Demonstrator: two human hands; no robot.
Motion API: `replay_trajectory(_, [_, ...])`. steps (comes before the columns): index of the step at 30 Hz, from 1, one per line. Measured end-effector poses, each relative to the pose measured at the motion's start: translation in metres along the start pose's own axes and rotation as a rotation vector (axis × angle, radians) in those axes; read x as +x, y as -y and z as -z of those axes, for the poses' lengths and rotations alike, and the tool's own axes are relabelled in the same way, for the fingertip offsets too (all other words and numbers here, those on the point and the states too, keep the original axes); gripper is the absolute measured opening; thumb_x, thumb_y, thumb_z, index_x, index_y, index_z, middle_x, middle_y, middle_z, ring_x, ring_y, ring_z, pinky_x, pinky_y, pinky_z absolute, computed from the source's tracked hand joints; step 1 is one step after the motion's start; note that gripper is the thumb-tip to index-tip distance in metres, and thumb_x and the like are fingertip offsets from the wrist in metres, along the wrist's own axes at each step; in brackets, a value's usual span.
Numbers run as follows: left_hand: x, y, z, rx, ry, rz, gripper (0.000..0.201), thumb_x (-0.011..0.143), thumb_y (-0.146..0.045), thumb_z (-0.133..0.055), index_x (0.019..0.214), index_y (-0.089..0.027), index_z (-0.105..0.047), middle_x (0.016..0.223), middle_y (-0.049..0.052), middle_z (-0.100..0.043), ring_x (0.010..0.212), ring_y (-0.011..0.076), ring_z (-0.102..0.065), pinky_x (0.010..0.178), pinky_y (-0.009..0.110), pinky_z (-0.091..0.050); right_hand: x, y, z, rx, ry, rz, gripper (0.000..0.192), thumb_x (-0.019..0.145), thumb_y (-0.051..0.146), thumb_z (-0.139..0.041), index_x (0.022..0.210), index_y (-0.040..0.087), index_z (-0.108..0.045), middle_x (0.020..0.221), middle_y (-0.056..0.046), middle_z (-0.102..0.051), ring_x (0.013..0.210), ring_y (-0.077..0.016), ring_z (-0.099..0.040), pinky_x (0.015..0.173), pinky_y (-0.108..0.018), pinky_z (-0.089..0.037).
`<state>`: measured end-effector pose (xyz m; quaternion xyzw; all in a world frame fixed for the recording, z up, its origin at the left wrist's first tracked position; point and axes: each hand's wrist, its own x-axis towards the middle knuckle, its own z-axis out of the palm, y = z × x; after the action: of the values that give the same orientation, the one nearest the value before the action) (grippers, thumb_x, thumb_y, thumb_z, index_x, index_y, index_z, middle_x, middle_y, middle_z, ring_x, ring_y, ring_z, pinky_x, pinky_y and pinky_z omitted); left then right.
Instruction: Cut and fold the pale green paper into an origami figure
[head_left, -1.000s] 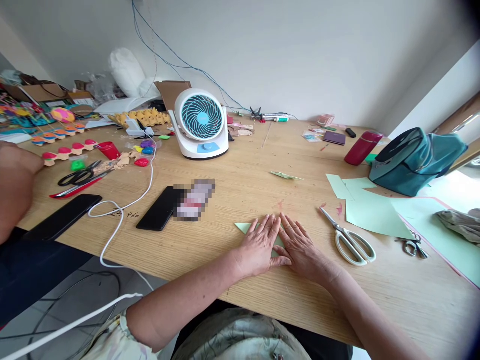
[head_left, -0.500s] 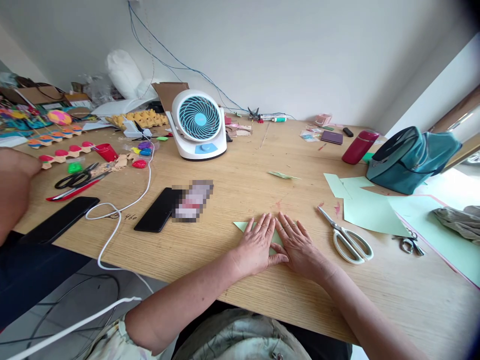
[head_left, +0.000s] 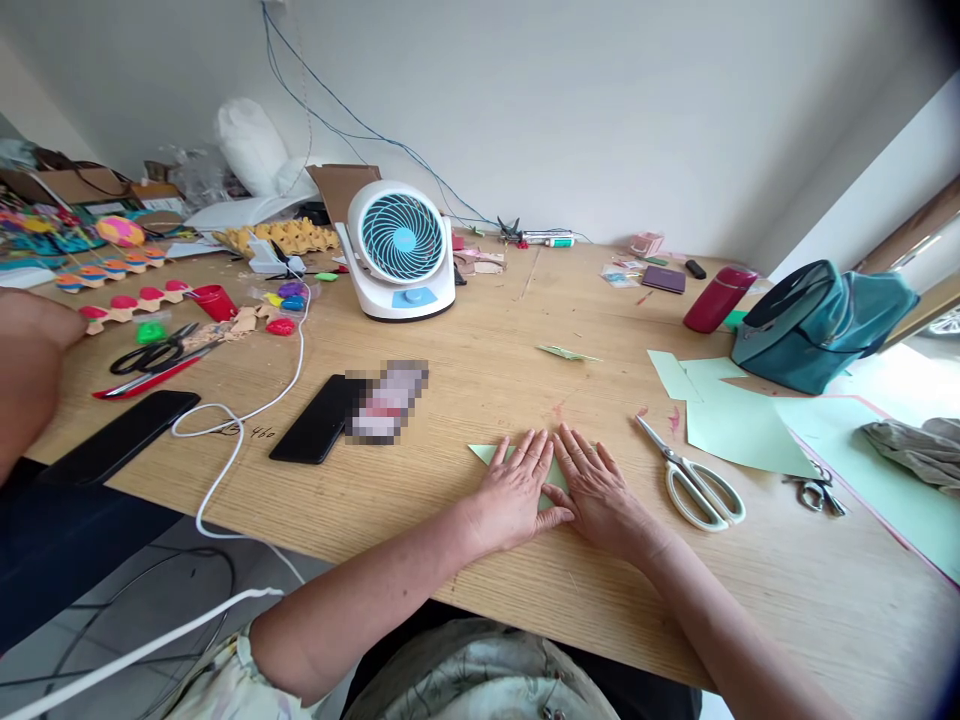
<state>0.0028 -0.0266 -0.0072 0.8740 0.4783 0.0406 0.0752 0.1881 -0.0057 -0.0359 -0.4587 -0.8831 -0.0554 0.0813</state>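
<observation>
Both hands, the left hand (head_left: 517,495) and the right hand (head_left: 600,492), lie flat and open-palmed, side by side, pressing a folded green paper (head_left: 486,454) onto the wooden desk (head_left: 465,380), each grip holding nothing. Just right of them lie white-handled scissors (head_left: 694,478); beyond, a small fan (head_left: 401,250) stands before a bare white wall (head_left: 600,110).

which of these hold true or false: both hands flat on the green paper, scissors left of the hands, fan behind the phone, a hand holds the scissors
1. Both the left hand and right hand press flat on the green paper. True.
2. The white scissors lie left of the hands. False: they lie to the right.
3. The fan stands farther back than the black phone. True.
4. A hand holds the white scissors. False: they lie untouched on the table.
</observation>
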Motion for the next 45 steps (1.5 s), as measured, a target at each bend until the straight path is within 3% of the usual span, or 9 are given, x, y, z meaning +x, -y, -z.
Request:
replay_trajectory(5, [-0.002, 0.000, 0.002, -0.013, 0.012, -0.015, 0.082, 0.095, -0.063, -0.028, 0.153, -0.008, -0.016, 0.161, 0.015, -0.008, 0.150, 0.0289, -0.005, 0.120, 0.054, -0.010, 0.002, -0.001, 0.002, 0.032, 0.035, -0.047, 0.072, 0.097, 0.057, -0.034, 0.154, 0.015, -0.024, 0.159, -0.017, -0.024, 0.146, -0.0294, -0.025, 0.115, -0.052, -0.026])
replay_trajectory(10, [-0.002, 0.000, 0.001, -0.020, 0.014, -0.022, 0.082, 0.095, -0.061, -0.030, 0.153, -0.006, -0.015, 0.161, 0.015, -0.006, 0.150, 0.0287, -0.005, 0.120, 0.055, -0.010, 0.004, 0.000, 0.010, 0.050, 0.070, -0.058, 0.072, 0.095, 0.057, -0.037, 0.151, 0.011, -0.031, 0.159, -0.018, -0.025, 0.146, -0.0298, -0.025, 0.114, -0.052, -0.027])
replay_trajectory(16, [-0.002, 0.002, 0.000, -0.048, -0.023, -0.032, 0.081, 0.095, -0.061, -0.034, 0.153, -0.007, -0.017, 0.161, 0.016, -0.010, 0.150, 0.0296, -0.006, 0.119, 0.055, -0.011, 0.007, -0.005, 0.017, 0.082, 0.043, -0.050, 0.063, 0.095, 0.049, -0.045, 0.146, 0.012, -0.041, 0.153, -0.020, -0.037, 0.140, -0.0320, -0.037, 0.110, -0.050, -0.034])
replay_trajectory(21, [0.001, 0.006, -0.003, -0.082, -0.068, -0.057, 0.078, 0.092, -0.063, -0.040, 0.150, -0.013, -0.027, 0.160, 0.017, -0.019, 0.149, 0.0318, -0.012, 0.118, 0.056, -0.015, 0.010, -0.016, 0.020, 0.149, -0.039, -0.083, 0.048, 0.094, 0.044, -0.050, 0.133, 0.017, -0.054, 0.135, -0.018, -0.055, 0.119, -0.0313, -0.055, 0.097, -0.047, -0.046])
replay_trajectory(27, [0.003, 0.006, -0.001, -0.084, -0.080, -0.061, 0.073, 0.092, -0.062, -0.043, 0.148, -0.017, -0.032, 0.159, 0.017, -0.024, 0.148, 0.0339, -0.016, 0.116, 0.058, -0.017, 0.011, -0.023, 0.029, 0.139, -0.095, -0.169, 0.036, 0.088, 0.042, -0.060, 0.112, 0.016, -0.064, 0.105, -0.013, -0.060, 0.100, -0.0278, -0.059, 0.091, -0.041, -0.047])
replay_trajectory(31, [0.003, 0.005, 0.003, -0.072, -0.074, -0.058, 0.070, 0.093, -0.059, -0.043, 0.148, -0.017, -0.034, 0.158, 0.018, -0.024, 0.147, 0.0346, -0.017, 0.116, 0.057, -0.018, 0.010, -0.025, 0.031, 0.121, -0.098, -0.241, 0.030, 0.087, 0.044, -0.061, 0.102, 0.018, -0.062, 0.096, -0.010, -0.058, 0.092, -0.0261, -0.058, 0.089, -0.040, -0.046])
replay_trajectory(37, [0.004, 0.006, 0.003, -0.062, -0.082, -0.048, 0.067, 0.093, -0.058, -0.043, 0.147, -0.019, -0.035, 0.157, 0.017, -0.027, 0.147, 0.0344, -0.020, 0.115, 0.058, -0.020, 0.006, -0.035, 0.021, 0.078, -0.137, -0.310, 0.031, 0.087, 0.053, -0.054, 0.088, 0.022, -0.057, 0.084, -0.006, -0.056, 0.082, -0.0253, -0.056, 0.074, -0.037, -0.045])
replay_trajectory(45, [0.005, 0.006, 0.002, -0.068, -0.069, -0.023, 0.068, 0.095, -0.056, -0.040, 0.149, -0.017, -0.030, 0.159, 0.013, -0.026, 0.148, 0.0327, -0.017, 0.116, 0.056, -0.019, 0.008, -0.037, 0.023, 0.133, -0.065, -0.328, 0.033, 0.090, 0.052, -0.049, 0.074, 0.023, -0.050, 0.073, -0.003, -0.054, 0.074, -0.0220, -0.055, 0.070, -0.035, -0.042])
